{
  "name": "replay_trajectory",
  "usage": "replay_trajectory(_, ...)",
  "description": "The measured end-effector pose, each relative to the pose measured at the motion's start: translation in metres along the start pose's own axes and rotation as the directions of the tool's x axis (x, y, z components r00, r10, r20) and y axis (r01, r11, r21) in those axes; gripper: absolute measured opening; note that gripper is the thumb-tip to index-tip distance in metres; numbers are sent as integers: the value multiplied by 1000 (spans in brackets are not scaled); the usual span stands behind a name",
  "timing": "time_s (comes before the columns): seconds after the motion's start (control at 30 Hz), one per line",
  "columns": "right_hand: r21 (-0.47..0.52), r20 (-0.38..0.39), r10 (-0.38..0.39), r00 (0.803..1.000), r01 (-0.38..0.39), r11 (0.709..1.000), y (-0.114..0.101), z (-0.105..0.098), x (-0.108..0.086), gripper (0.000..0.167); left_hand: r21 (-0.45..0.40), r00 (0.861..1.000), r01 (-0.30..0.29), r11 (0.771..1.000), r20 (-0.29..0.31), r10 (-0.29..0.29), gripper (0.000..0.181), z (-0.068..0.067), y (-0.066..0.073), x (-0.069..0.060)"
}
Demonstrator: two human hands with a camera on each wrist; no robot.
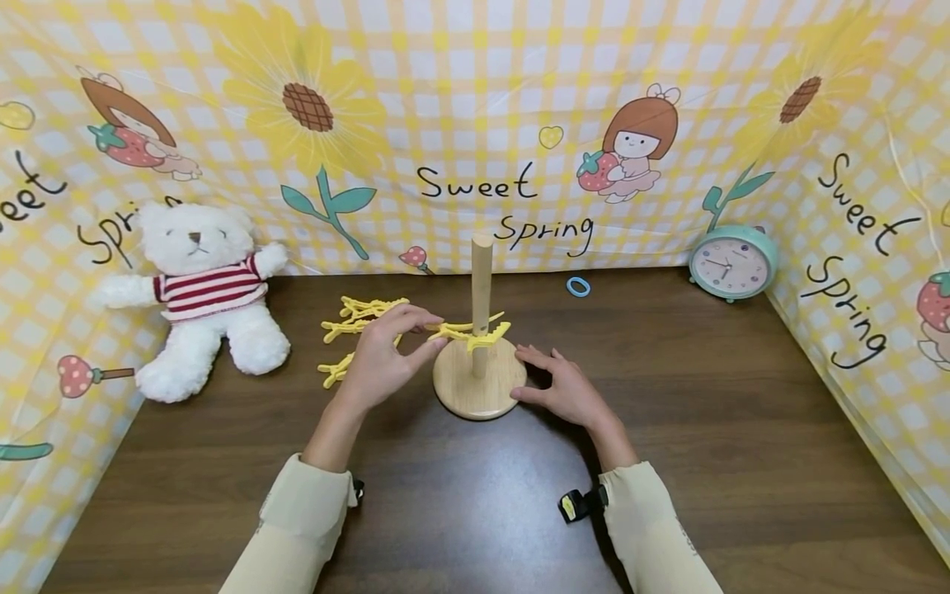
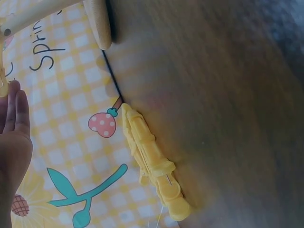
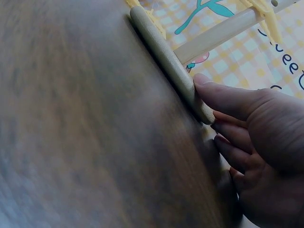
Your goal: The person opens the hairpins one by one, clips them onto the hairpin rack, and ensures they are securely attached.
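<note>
A round wooden base [image 1: 460, 389] carries an upright wooden post [image 1: 482, 272]. My left hand [image 1: 389, 351] is left of the post and pinches a yellow branch-shaped plastic piece [image 1: 486, 339] between thumb and fingers. That piece lies against the post partway up; whether it is fixed there I cannot tell. A dark hole shows in the post in both wrist views. My right hand [image 1: 564, 392] holds the base's right edge, thumb on top, as the right wrist view shows. Several more yellow branch-shaped pieces [image 1: 343, 327] lie on the table behind and left of my left hand, partly hidden by it.
A white teddy bear [image 1: 211, 301] in a striped shirt sits at the left against the patterned cloth [image 1: 475, 99]. A blue ring [image 1: 578, 286] lies at the back of the dark wooden table [image 1: 742, 429]. A mint alarm clock [image 1: 733, 262] stands at the back right.
</note>
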State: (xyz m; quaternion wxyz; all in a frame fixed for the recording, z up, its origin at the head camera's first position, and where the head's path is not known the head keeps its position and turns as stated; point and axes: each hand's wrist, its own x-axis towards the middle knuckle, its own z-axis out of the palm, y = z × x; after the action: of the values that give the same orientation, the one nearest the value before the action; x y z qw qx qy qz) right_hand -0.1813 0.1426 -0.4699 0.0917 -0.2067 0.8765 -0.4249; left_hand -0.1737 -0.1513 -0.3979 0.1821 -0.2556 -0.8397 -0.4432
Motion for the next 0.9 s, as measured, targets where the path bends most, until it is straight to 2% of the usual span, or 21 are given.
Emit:
replay_trajectory(0.2, -4, 2, -6, 1000, 6, 1000, 0, 0, 0, 68, -30, 1000, 13, 999, 8, -13, 31, 0, -3, -1)
replay_trajectory(0.57, -12, -1, 3, 1000, -3, 1000, 0, 0, 0, 68, -53, 993, 119, 991, 30, -118, 43, -12, -10, -7)
replay_trajectory(0.73, -9, 4, 12, 1000, -12, 1000, 0, 0, 0, 68, -92, 986, 168, 982, 7, -168, 43, -22, -15, -11)
replay_trajectory(0.9, -6, 5, 4, 1000, -4, 1000, -1, 0, 0, 69, -128, 972, 226, 966, -32, -231, 41, -33, -22, -17)
